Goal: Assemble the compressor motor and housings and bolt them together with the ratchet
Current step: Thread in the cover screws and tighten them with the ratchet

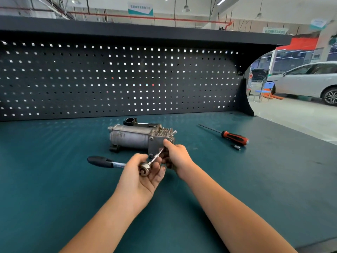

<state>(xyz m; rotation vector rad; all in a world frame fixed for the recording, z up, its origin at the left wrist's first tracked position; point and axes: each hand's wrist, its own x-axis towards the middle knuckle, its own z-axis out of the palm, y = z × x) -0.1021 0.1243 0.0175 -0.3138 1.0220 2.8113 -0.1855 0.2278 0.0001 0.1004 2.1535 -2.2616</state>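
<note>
The shank of the ratchet (145, 169) is covered by the left hand (140, 179) between the head and the black grip. The far tip of the extension bar (156, 157) is concealed behind the right hand (176, 155), so its seating on the compressor (131, 136) cannot be determined. The compressor's near right corner is masked likewise. The lettering on the overhead sign (140, 8) is blurred. The car (308, 82) is cut off at the right edge.

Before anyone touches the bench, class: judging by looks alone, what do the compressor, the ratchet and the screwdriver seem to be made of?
The compressor: probably cast aluminium, dull grey, slightly scuffed, with moulded cooling fins.
The ratchet: polished steel, likely chromed, mirror-bright head; black matte grip, rubber or plastic.
The screwdriver: dark metal shaft; glossy orange-and-black handle, probably plastic.
</note>
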